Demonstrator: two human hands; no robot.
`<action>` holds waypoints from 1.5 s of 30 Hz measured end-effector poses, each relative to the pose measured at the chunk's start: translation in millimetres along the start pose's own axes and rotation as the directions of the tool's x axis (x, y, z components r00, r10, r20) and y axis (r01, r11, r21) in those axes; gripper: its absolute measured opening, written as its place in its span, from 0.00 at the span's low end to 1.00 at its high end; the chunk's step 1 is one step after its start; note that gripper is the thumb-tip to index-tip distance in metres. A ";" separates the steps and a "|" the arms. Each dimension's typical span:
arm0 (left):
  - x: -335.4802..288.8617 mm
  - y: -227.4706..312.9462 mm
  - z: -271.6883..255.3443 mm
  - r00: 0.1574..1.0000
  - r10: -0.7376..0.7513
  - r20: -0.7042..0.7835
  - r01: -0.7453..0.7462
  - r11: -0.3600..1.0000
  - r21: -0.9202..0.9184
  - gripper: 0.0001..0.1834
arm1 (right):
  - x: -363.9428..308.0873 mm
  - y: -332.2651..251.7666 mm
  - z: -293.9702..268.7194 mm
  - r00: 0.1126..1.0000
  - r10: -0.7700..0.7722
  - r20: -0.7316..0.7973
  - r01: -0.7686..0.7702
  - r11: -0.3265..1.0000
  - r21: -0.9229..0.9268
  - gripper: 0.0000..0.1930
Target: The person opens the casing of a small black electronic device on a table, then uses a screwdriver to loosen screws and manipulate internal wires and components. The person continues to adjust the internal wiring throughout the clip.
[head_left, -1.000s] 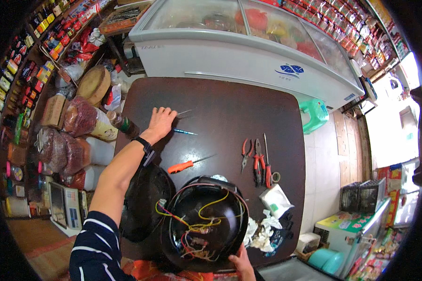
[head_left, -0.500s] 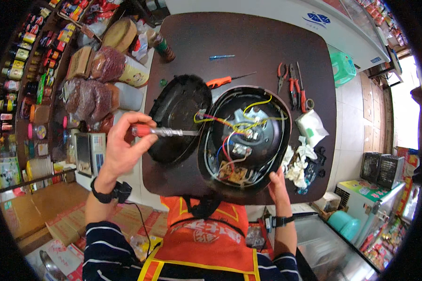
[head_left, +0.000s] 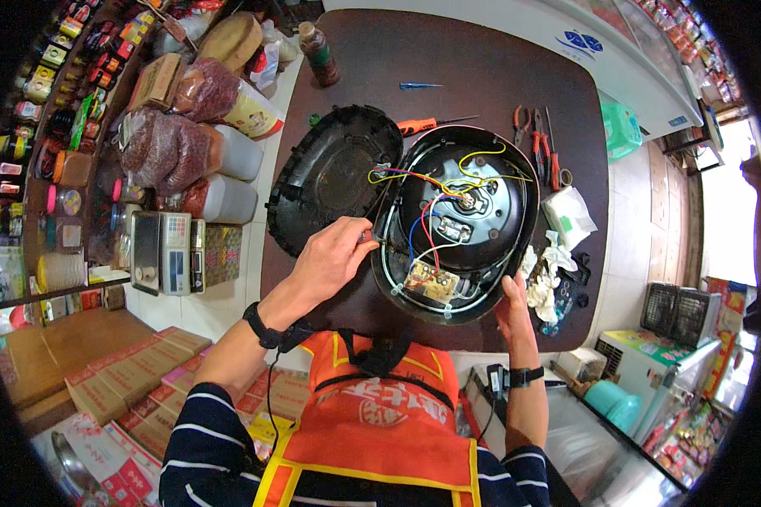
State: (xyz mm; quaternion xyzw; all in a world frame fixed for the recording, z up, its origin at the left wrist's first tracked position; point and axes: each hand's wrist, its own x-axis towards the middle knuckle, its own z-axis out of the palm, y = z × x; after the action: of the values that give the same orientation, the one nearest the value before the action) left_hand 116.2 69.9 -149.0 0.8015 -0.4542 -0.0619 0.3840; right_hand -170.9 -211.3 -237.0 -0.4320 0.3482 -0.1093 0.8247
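An oval black appliance body, like a rice cooker opened up (head_left: 497, 228), rests on the dark table with its inside showing. Colored wires (head_left: 423, 190) run across the metal parts, and a small circuit board (head_left: 431, 281) sits at its near end. My left hand (head_left: 330, 260) is closed around a red-handled screwdriver (head_left: 365, 237), whose shaft points at the body's left inner rim; whether the tip touches a screw cannot be made out. At the lower right rim, my right hand (head_left: 514, 306) grips the body. A black oval cover (head_left: 325, 173) lies to the left, joined by wires.
An orange-handled screwdriver (head_left: 418, 126) lies behind the body, with a blue pen-like tool (head_left: 420, 85) farther back. Pliers (head_left: 539, 148) are at the right. Crumpled tissues (head_left: 547, 275) lie near a tissue pack (head_left: 569, 213). A bottle (head_left: 317, 55) stands at the far left corner.
My left hand has moved right, bringing the screwdriver from above the cover to the body's rim. The body now appears more level, and its circuit board shows more plainly.
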 end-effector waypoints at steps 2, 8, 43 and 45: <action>1.3 -2.5 5.9 1.000 0.005 0.015 -0.006 1.000 0.008 0.16 | -0.8 -0.2 -0.1 1.000 0.003 -0.010 -0.003 1.000 -0.010 0.47; 5.6 -5.9 14.5 0.999 -0.022 0.025 0.022 1.000 0.001 0.15 | -0.9 -4.2 4.1 1.000 0.002 -0.016 -0.002 1.000 -0.006 0.46; -2.9 -12.4 36.6 1.000 -0.003 0.026 0.001 0.998 0.067 0.15 | 1.3 -2.2 -2.8 1.000 0.011 -0.013 -0.012 1.000 -0.022 0.45; -2.2 -10.9 31.0 0.999 -0.034 0.026 0.032 0.997 0.065 0.15 | 2.4 -1.2 -3.1 1.000 -0.022 -0.009 0.022 1.000 -0.021 0.45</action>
State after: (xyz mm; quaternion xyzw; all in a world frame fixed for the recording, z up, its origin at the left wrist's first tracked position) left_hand 108.4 57.5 -178.4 0.8200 -0.4478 -0.0641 0.3506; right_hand -171.1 -215.1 -238.4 -0.4438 0.3483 -0.1169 0.8174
